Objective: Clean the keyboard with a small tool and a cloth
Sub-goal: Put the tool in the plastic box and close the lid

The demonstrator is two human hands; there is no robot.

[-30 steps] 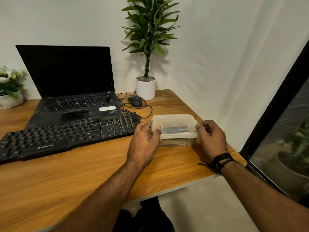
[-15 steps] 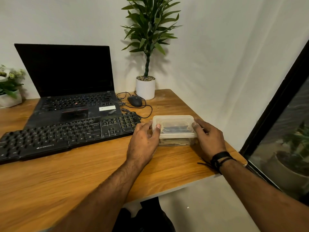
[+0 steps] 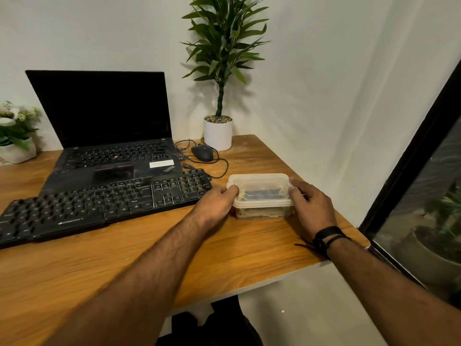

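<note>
A clear rectangular plastic container with a snap-on lid (image 3: 260,193) sits on the wooden surface (image 3: 124,265), just right of the long black keyboard (image 3: 99,203); the left hand (image 3: 214,203) grips its left end, fingers (image 3: 232,189) curled on the lid rim; the right hand (image 3: 311,206) grips the right end, fingers (image 3: 295,187) clamped on the rim; something dark and something tan show blurred inside; behind the keyboard stands an open black laptop (image 3: 107,136), with a black corded mouse (image 3: 202,152) and a white potted plant (image 3: 218,132) beside it.
</note>
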